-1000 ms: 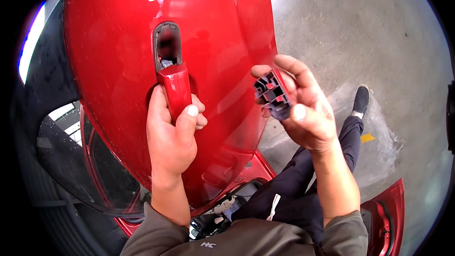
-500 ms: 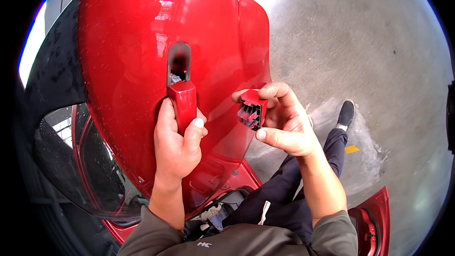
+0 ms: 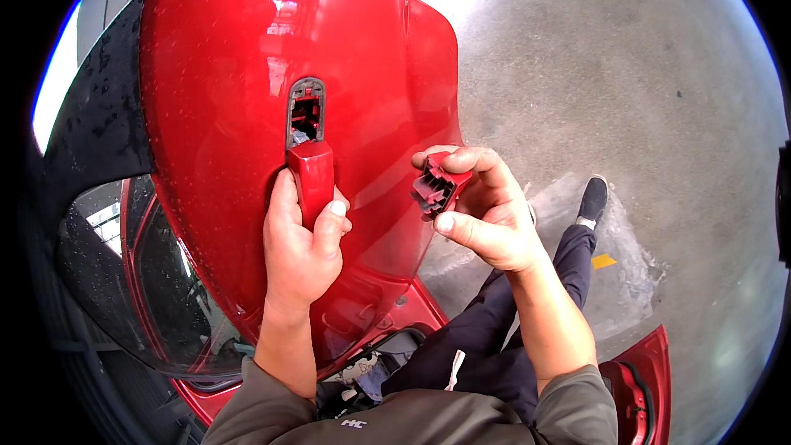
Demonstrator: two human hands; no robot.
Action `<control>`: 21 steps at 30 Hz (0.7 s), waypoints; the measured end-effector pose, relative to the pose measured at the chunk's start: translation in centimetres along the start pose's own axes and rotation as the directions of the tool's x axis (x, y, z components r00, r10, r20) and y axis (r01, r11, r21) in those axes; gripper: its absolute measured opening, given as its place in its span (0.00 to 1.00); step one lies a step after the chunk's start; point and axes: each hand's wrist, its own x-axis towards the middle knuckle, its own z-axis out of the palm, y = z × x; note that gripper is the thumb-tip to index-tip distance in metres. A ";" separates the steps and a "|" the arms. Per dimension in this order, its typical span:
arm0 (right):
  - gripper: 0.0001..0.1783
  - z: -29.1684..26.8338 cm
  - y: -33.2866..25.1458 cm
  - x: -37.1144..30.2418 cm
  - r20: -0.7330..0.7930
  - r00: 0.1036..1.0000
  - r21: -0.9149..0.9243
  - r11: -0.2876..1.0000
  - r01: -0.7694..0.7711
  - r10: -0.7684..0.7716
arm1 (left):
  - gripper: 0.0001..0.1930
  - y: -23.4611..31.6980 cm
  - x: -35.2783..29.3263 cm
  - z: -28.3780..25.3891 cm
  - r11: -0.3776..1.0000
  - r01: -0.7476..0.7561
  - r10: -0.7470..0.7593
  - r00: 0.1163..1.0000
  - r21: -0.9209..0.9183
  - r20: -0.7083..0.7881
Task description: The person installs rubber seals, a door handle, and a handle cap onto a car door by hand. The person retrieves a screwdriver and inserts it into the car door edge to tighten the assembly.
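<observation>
The right hand (image 3: 486, 214) has come in from the side over the last second and now sits close to the edge of the red panel (image 3: 222, 99), level with the left hand (image 3: 301, 251). The insert (image 3: 437, 185) it carries has turned, so its ribbed face now points toward the panel. The left hand has kept its place on the handle (image 3: 311, 180), just below the slot (image 3: 306, 111), while the view has shifted so that more of the slot interior shows. Judged from this, the insert is being brought toward the slot, but it is still apart from the panel.

Grip state:
- Left hand: fingers and thumb wrapped tight around the handle, pressing it against the panel.
- Right hand: thumb and fingertips pinching the insert, held in the air beside the panel's right edge.

Count:
- One large red panel, with one slot
- One red handle
- One small red insert
- Two hands, both the person's own
- One shoe (image 3: 592, 200) on the concrete floor (image 3: 626, 58)
- One dark glass pane (image 3: 132, 280) at lower left
</observation>
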 end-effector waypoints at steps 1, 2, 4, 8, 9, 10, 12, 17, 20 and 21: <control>0.28 0.1 -0.1 0.0 -0.044 0.999 0.028 1.000 -0.001 0.003 | 0.16 0.0 0.0 0.0 1.000 0.004 -0.004 1.000 0.004 -0.013; 0.28 0.0 0.0 0.0 -0.043 0.999 0.028 1.000 -0.001 0.002 | 0.16 0.0 0.0 0.0 1.000 0.003 -0.003 1.000 0.004 -0.013; 0.30 0.0 0.0 0.1 -0.141 0.989 0.052 0.998 -0.039 0.046 | 0.15 -0.1 0.1 -0.1 1.000 -0.011 0.011 1.000 0.002 -0.004; 0.28 0.3 -0.3 0.1 -0.313 0.940 0.048 0.991 -0.128 0.137 | 0.15 -0.4 0.1 0.1 1.000 -0.004 0.004 1.000 -0.012 -0.004; 0.27 0.8 -0.7 0.5 -0.350 0.927 -0.003 0.989 -0.146 0.136 | 0.15 -0.3 0.1 0.1 1.000 0.005 -0.005 1.000 -0.010 -0.001; 0.27 0.9 -0.8 0.7 -0.346 0.928 -0.001 0.989 -0.146 0.136 | 0.15 -0.2 0.1 0.1 1.000 0.014 -0.014 1.000 -0.009 0.002; 0.27 1.1 -1.0 1.0 -0.366 0.922 -0.113 0.977 -0.182 0.130 | 0.15 -0.1 0.1 0.0 1.000 0.017 -0.017 1.000 -0.006 0.002; 0.30 2.6 -1.5 2.2 -0.360 0.924 -0.042 0.988 -0.150 0.125 | 0.15 0.1 -0.2 -0.7 1.000 0.007 -0.007 1.000 0.009 -0.015; 0.35 1.8 -1.6 2.1 -0.359 0.923 0.011 0.989 -0.148 0.142 | 0.15 -0.8 0.1 0.2 0.999 -0.018 0.018 1.000 -0.032 0.000; 0.36 1.8 -1.5 2.0 -0.328 0.933 0.017 0.989 -0.149 0.147 | 0.14 -0.9 0.1 -0.1 0.999 -0.034 0.034 0.999 -0.001 0.003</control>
